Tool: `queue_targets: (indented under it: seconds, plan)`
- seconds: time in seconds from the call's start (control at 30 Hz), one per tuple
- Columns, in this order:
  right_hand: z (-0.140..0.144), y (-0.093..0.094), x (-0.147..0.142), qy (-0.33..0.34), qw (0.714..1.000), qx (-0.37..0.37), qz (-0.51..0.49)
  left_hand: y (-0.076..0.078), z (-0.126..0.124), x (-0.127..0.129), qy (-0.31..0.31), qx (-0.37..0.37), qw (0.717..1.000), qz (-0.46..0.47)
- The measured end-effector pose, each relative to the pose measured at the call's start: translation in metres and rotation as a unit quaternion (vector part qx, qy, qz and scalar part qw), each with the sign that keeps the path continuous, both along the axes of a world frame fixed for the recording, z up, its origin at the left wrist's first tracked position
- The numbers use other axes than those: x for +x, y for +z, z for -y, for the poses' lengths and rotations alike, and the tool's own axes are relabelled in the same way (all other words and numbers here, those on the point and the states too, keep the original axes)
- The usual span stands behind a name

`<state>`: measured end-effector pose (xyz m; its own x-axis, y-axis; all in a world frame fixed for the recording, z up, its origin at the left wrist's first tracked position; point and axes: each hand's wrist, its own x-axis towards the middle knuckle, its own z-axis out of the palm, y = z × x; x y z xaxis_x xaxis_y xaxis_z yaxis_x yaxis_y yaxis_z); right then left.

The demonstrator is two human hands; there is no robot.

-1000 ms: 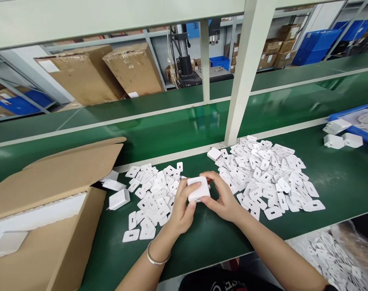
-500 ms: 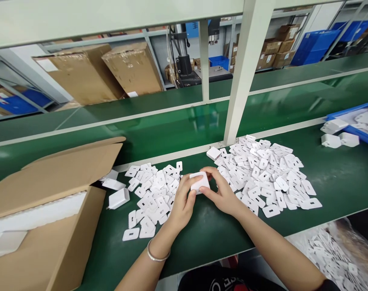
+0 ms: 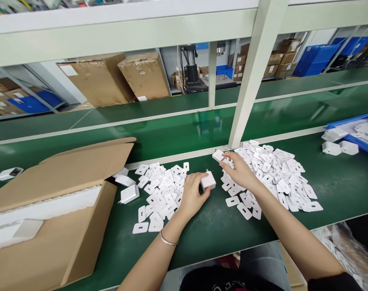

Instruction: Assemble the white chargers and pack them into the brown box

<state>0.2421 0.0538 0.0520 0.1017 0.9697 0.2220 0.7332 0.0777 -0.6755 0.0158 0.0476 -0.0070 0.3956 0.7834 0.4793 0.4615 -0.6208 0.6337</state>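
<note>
Left hand (image 3: pixel 192 197), bracelet on the wrist, rests on the green bench (image 3: pixel 338 182) with fingers curled around a white charger body (image 3: pixel 208 180), thumb and fingertips pinching its near side; the charger sits on the bench surface between the two piles, prongs pointing away. Right hand (image 3: pixel 238 171) lies palm down over the near-left edge of the right pile of flat white plates (image 3: pixel 277 173), fingers slightly spread and touching the plates; cannot tell whether any plate is pinched. A second pile of white plates (image 3: pixel 159 192) lies just left of the left hand. Another charger (image 3: pixel 129 194) lies beside an open cardboard box (image 3: pixel 50 210) at the far left. A blue tray (image 3: pixel 358 129) with white parts sits at the right edge.
</note>
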Motion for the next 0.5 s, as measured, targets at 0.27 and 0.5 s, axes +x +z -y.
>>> queue_targets:
  seconds: [0.27, 0.5]
  plan:
    - [-0.050, -0.008, -0.011, -0.061, 0.987, -0.018, 0.145, 0.006, 0.005, -0.002, 0.012, -0.016, 1.000, 0.014]
    - [0.000, 0.021, -0.044, -0.055, 0.996, 0.034, 0.065, 0.017, 0.009, -0.004, 0.042, 0.075, 0.991, 0.101]
